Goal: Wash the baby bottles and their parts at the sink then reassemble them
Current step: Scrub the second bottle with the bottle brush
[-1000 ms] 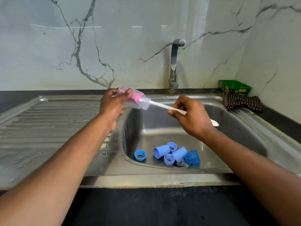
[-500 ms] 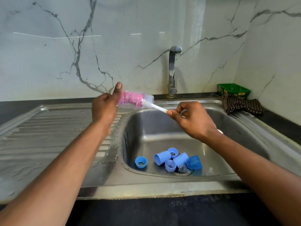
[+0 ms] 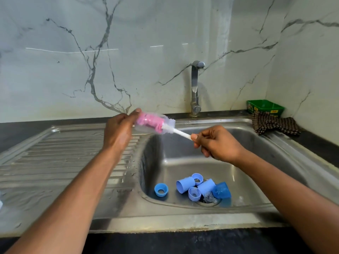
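Note:
My left hand point(image 3: 118, 132) grips a clear baby bottle point(image 3: 167, 123) by its base, held sideways over the left rim of the sink basin point(image 3: 247, 143). A pink sponge brush head point(image 3: 149, 121) sits deep inside the bottle. My right hand point(image 3: 215, 143) pinches the brush's white handle point(image 3: 180, 133) just outside the bottle mouth. On the basin floor lie several blue parts: a ring point(image 3: 161, 189), two caps point(image 3: 185, 184) point(image 3: 206, 186), two more rings point(image 3: 197, 178) point(image 3: 194, 194), a darker blue cup point(image 3: 222, 190), and a clear teat point(image 3: 209, 197) by the drain.
A steel tap point(image 3: 195, 88) stands behind the basin; no water runs. The ribbed draining board point(image 3: 64, 158) lies to the left. At the back right sit a green tub point(image 3: 265, 106) and a checked cloth point(image 3: 273, 125). Dark counter runs along the front.
The brush has gone further into the bottle, and my right hand has slid up the handle toward the bottle mouth. The view has tilted upward.

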